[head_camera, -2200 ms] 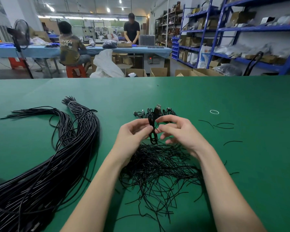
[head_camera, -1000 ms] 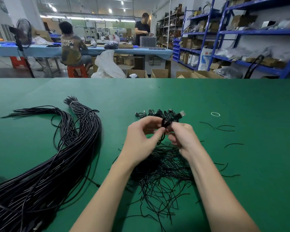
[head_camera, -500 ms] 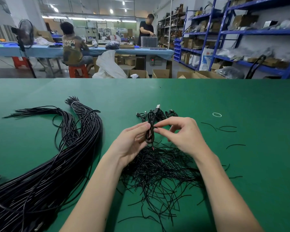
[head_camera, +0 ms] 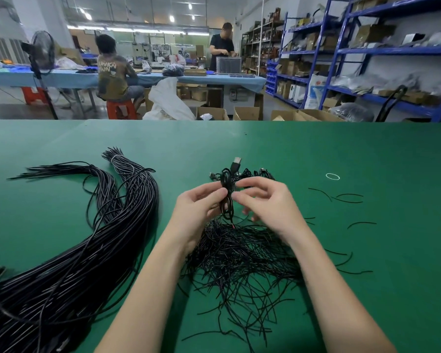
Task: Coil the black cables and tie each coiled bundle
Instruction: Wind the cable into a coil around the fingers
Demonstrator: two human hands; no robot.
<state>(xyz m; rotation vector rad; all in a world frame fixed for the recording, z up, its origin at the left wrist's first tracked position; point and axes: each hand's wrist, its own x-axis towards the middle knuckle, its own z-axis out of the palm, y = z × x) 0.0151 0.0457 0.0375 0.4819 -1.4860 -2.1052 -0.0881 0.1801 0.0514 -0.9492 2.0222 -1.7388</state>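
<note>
Seated person's shirt (head_camera: 111, 72) back reads "UNKN OWN" (partly creased).

left hand (head_camera: 197, 207): fingers pinched | right hand (head_camera: 267, 207): fingers pinched, curled

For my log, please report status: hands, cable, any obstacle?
Left hand pinches coiled cable. Right hand at its middle, fingers curled. Loose ties below; no obstacle.

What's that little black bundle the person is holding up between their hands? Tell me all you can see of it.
The coiled cable is thin, black and glossy, wound into a narrow upright loop held above the green table. A USB plug sticks up from its top; a reddish tip hangs below. The left hand pinches its middle, and the right hand works at it from the other side.
</note>
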